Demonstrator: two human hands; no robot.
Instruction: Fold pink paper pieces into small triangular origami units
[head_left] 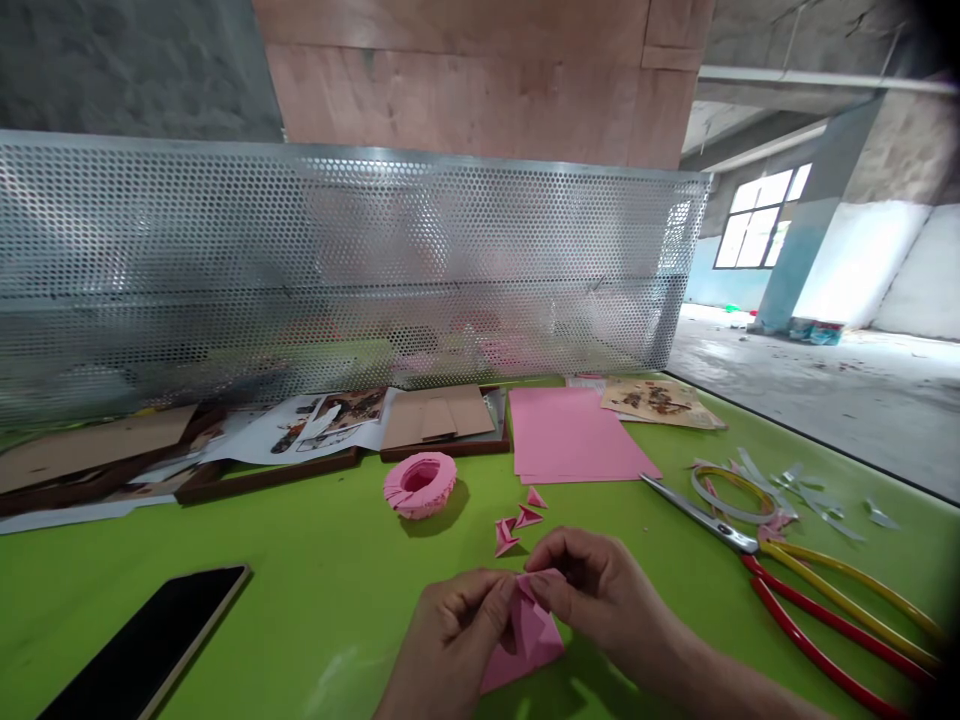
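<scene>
A partly folded piece of pink paper (534, 632) is pinched between both hands, low in the middle of the view. My left hand (457, 635) grips its left side with thumb and fingers. At its upper right, my right hand (600, 590) pinches an edge, the thumb pressing on a fold. Just beyond my hands lie several small folded pink paper triangles (507, 536) on the green tabletop (315, 600). Farther back, a pink folded-paper ring (420, 486) rests on the table. My fingers hide part of the paper's upper edge.
Scissors (739, 540) with red and yellow handles lie at right beside a tape roll (731, 495) and clear scraps (817, 490). Pink sheets (570, 435) lie behind. A phone (150, 640) is at left. Frames (270, 472) and cardboard line a perforated metal panel (337, 260).
</scene>
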